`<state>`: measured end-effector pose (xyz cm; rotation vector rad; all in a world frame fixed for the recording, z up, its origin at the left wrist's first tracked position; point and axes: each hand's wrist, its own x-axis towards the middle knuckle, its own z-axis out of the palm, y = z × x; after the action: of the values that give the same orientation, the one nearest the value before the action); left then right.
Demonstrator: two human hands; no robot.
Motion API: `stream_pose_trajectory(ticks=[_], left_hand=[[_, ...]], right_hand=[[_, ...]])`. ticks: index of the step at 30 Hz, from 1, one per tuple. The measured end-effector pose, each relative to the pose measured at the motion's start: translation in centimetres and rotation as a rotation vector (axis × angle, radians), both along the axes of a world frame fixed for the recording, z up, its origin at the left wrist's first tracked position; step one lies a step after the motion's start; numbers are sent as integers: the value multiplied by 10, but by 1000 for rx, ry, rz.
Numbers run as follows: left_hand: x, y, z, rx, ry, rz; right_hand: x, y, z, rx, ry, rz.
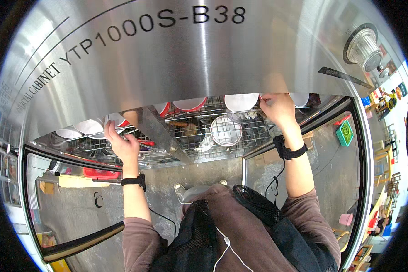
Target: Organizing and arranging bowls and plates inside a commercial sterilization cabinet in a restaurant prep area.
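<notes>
My left hand (124,144) reaches into the open steel cabinet (204,61). Its fingers touch or nearly touch a white bowl with a red outside (120,120), and the thumb stands apart. Farther right, my right hand (280,105) has its fingers curled close beside a white bowl (241,102) on the wire shelf (190,115). A sliver of red shows at those fingertips, but the cabinet front partly hides what they touch. More white bowls (90,126) stand left of my left hand. Another red-sided bowl (190,103) sits between the hands.
A steel centre post (159,132) divides the cabinet. Below the shelf are a round white dish (226,132) and a dark pot (190,132). Glass doors stand open on the left (32,207) and right (362,190). A green basket of vegetables (345,133) and a pink bucket (345,219) are rightward.
</notes>
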<state>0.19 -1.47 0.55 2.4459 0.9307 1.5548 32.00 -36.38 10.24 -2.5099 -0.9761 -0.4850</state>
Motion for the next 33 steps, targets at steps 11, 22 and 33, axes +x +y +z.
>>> stream_pose_trajectory(ticks=[11,22,33], left_hand=[[-2,5,-5,-13,9,-21],[-18,16,-8,0,38,-149],[-33,25,-5,-110,46,-323]], right_hand=[[-27,-18,30,404,59,50],[-78,99,54,92,-54,438],[-60,206,54,-138,-576,576]])
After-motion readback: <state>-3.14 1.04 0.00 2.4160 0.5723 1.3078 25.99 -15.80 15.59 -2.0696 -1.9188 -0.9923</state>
